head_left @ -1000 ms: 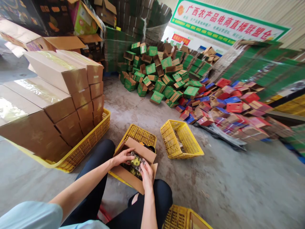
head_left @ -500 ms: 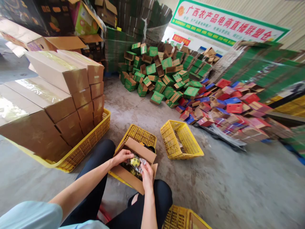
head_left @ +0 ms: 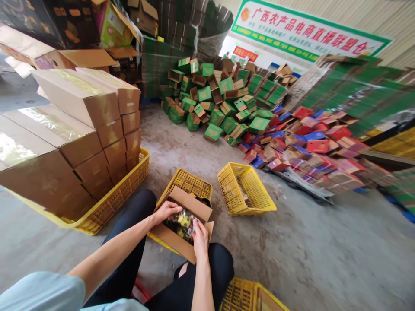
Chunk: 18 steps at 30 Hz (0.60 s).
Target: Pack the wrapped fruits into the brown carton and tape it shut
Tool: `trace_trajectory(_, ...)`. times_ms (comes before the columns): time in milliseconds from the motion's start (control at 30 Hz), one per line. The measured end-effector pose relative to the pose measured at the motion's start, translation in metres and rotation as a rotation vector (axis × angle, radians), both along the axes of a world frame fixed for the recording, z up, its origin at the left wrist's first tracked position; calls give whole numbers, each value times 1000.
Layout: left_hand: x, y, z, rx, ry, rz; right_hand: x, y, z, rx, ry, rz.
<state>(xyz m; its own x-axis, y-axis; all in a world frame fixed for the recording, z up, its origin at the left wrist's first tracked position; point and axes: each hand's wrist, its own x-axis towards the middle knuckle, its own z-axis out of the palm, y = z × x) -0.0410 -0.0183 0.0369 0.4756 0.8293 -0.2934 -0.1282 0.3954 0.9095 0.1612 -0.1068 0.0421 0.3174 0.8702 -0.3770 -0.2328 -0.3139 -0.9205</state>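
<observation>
Between my two hands is a clear plastic packet [head_left: 184, 220] with a small yellow-and-dark item inside, whose kind I cannot make out. My left hand [head_left: 166, 211] pinches its left end, and my right hand [head_left: 200, 235] grips its right end. The packet is over an open cardboard box [head_left: 177, 244] with its flaps spread. Inside that box, more yellow and dark contents show, partly hidden by the packet and my hands. The box rests on an upturned yellow plastic crate [head_left: 189, 183] between my knees.
Taped cardboard boxes [head_left: 81, 138] stand stacked in a large yellow crate [head_left: 106, 211] at left. A tilted yellow basket [head_left: 249, 190] sits ahead, another crate [head_left: 241, 296] by my right knee. Green cartons [head_left: 214, 116] and red-and-blue cartons [head_left: 311, 144] lie heaped farther off.
The packet looks flatter and more stretched between my hands, and its yellow item shows slightly differently. Both hands stay nearly in place, and the view has shifted very slightly.
</observation>
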Motion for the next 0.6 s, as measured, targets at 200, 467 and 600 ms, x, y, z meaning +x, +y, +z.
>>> trace_trajectory(200, 1, 1, 1, 2, 11, 32, -2, 1, 3, 7, 44, 14)
trace_trajectory(467, -1, -2, 0, 5, 27, 10, 1, -2, 2, 4, -17, 47)
trace_trajectory(600, -2, -1, -2, 15, 97, -7, 1, -2, 1, 9, -47, 36)
